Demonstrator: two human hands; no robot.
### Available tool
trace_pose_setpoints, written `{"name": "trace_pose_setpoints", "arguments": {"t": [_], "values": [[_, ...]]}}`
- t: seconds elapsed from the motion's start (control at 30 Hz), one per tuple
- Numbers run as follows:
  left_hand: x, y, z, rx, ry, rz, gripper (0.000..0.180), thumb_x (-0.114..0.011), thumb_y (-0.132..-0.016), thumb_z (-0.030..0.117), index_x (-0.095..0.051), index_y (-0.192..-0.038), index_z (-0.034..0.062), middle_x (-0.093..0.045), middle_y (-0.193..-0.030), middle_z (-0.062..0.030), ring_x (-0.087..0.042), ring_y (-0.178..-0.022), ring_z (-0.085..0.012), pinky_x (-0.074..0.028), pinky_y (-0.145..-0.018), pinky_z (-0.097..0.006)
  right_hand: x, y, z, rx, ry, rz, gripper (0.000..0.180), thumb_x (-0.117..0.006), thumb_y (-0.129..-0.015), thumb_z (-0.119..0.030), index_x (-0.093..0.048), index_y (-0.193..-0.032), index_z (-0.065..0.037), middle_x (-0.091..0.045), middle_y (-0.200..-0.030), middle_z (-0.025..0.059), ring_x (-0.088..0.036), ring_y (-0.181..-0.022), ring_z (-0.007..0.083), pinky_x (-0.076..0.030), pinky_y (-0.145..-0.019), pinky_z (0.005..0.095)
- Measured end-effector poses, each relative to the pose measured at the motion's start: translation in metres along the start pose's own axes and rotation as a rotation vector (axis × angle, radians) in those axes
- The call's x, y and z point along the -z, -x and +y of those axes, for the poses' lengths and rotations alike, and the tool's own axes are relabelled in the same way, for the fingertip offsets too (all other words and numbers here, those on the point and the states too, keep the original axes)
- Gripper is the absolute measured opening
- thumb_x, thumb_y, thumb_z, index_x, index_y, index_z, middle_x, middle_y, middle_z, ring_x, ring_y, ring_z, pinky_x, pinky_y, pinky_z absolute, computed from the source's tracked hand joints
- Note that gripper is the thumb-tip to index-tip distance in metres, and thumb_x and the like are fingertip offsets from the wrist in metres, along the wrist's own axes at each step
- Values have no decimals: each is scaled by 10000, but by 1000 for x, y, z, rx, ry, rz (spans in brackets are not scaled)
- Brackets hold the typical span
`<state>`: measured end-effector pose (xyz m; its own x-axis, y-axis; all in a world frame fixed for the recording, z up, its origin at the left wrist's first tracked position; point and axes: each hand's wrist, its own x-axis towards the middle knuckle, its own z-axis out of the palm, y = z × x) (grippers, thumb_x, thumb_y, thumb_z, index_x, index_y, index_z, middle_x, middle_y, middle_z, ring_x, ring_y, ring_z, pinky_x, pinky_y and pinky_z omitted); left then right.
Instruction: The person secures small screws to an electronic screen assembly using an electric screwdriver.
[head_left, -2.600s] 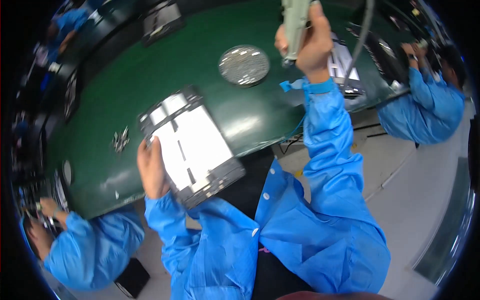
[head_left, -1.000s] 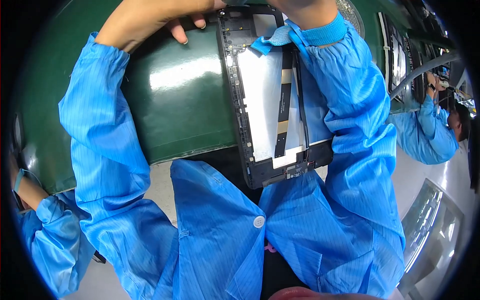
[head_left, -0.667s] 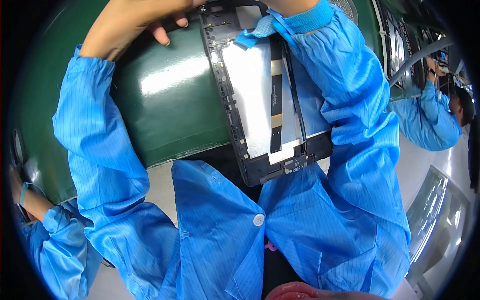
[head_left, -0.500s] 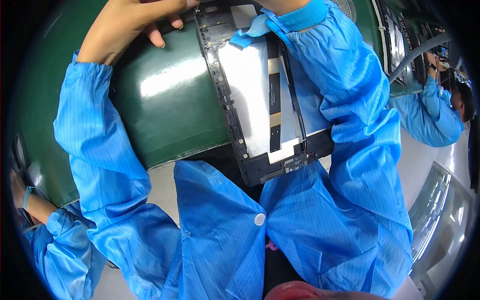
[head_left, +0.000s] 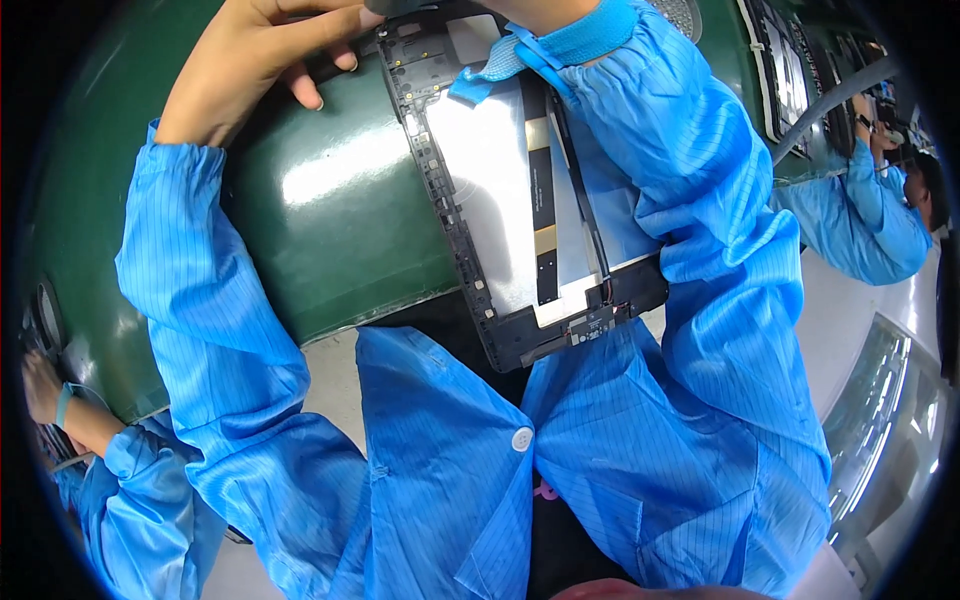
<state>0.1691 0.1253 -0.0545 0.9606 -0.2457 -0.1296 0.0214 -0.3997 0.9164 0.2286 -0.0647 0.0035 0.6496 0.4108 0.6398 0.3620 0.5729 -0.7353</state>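
Note:
An opened tablet [head_left: 485,190] lies tilted in front of me, its black frame around a large silver panel, a black strip and a dark cable. At its far left corner is my left hand [head_left: 275,45], one finger reaching to a dark grey piece [head_left: 390,5] cut off by the top edge. That finger seems pressed to the piece; two other fingertips hang bent below. My right hand [head_left: 545,10] is over the tablet's far end. Only its wrist area shows, with a blue wrist strap [head_left: 500,68]; its fingers are out of view.
The green work mat [head_left: 330,230] ends at a near edge, and the tablet's near end overhangs it. Another person's blue sleeve [head_left: 865,225] is at the right, another's hand [head_left: 45,385] at the left. A rack of device parts [head_left: 785,80] stands far right.
The dark grey piece has come into view by my left hand's finger. My left hand sits slightly lower and further left. My right wrist and its strap have shifted a little left.

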Motion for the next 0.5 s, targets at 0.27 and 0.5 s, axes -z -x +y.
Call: {"name": "trace_pose_setpoints", "arguments": {"t": [0.27, 0.5], "values": [[-10, 0, 6, 62, 58, 5, 253, -620, -968, 166, -718, -1077, -40, -670, -834, -78, -614, -679, -75, -489, -460, -186, 2, 5, 1, -2, -58, 50, 228, -613, -928, -121, -637, -746, 15, -592, -557, 39, -554, -417, 96, -395, -382, 255], [-16, 7, 26, 28, 114, -5, 219, -665, -942, 126, -730, -1066, -42, -674, -1038, -61, -654, -824, -106, -534, -505, -181, -1, 7, -5, -104, -38, 73, 238, -629, -908, -128, -633, -711, 6, -572, -505, 42, -539, -404, 105, -394, -380, 260]]}}
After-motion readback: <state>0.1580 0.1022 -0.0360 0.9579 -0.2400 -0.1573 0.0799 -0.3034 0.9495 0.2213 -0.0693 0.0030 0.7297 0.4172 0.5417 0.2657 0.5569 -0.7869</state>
